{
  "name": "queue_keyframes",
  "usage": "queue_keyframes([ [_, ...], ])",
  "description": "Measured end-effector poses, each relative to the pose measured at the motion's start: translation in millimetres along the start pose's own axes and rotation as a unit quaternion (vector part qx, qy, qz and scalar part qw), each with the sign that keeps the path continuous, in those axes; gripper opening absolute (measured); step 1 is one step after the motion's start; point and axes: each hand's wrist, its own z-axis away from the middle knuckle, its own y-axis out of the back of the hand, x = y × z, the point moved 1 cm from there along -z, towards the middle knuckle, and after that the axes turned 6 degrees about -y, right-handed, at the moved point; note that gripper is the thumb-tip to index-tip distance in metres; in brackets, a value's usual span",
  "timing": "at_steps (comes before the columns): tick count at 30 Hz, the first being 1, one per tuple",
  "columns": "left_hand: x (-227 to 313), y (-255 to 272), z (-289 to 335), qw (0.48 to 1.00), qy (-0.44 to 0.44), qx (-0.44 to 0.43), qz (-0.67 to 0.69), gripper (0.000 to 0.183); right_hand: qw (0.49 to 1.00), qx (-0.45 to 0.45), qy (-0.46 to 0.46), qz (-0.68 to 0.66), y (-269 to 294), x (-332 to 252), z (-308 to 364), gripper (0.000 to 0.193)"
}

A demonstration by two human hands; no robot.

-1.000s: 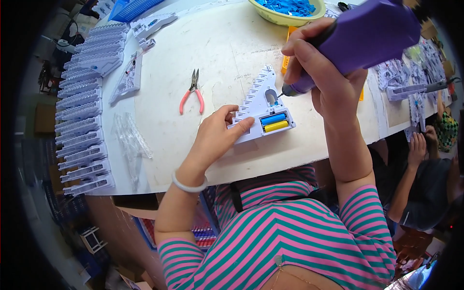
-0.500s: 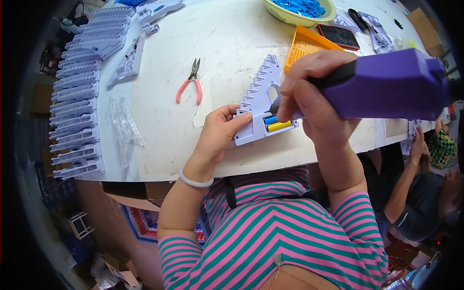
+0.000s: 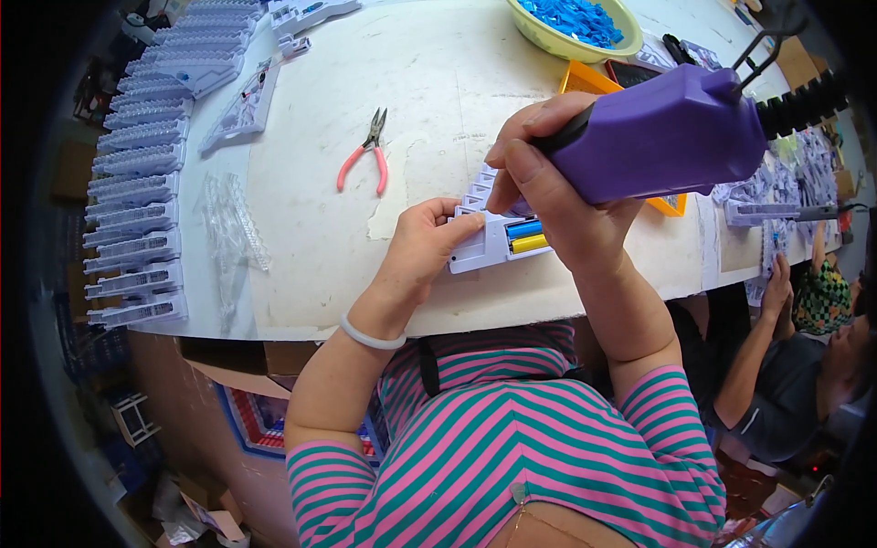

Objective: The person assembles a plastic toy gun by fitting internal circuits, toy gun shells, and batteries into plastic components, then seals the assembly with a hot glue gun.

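My left hand (image 3: 422, 245) grips the near left end of a lavender plastic housing (image 3: 476, 255) with a stepped edge, its thumb on top. The housing lies flat on the table. A blue battery (image 3: 523, 228) and a yellow battery (image 3: 528, 244) sit side by side in its open compartment. My right hand (image 3: 585, 205) is wrapped round a purple electric screwdriver (image 3: 671, 132), held tilted above the housing. A black coiled cord (image 3: 804, 105) runs from its rear end. My right fingers hide its tip and the housing's far part, so contact cannot be seen.
Pink-handled pliers (image 3: 365, 157) lie beyond my left hand. Clear plastic strips (image 3: 236, 228) and a long row of similar housings (image 3: 135, 219) line the left side. An orange basket (image 3: 585, 78) and a yellow bowl (image 3: 614, 50) of blue pieces stand far right. A co-worker (image 3: 776, 388) sits at the right.
My right hand and the electric screwdriver have moved left over the housing, covering more of its far part. My left hand keeps its hold. The view has shifted slightly.
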Motion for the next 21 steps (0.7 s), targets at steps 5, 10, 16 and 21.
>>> queue_keyframes([
  [5, 3.3, -2.7, 1.7, 1.0, 0.005, 0.006, -0.006, 0.031, 1.0, -0.008, -0.014, -0.002, -1.2, 5.5, 0.8, 0.022],
  [10, 1.8, -0.7, 1.4, 1.0, 0.005, 0.001, -0.007, 0.031, 1.0, -0.007, -0.017, -0.005, -4.0, 3.6, 0.4, 0.021],
  [16, 4.7, -3.5, 3.8, 1.0, -0.009, 0.011, -0.012, 0.031, 0.999, -0.02, -0.022, 0.022, -7.1, 4.6, 0.2, 0.017],
  [21, 4.2, -3.0, 4.1, 1.0, -0.009, 0.015, -0.02, 0.03, 0.998, -0.049, -0.035, 0.025, -6.6, 5.6, -2.5, 0.017],
])
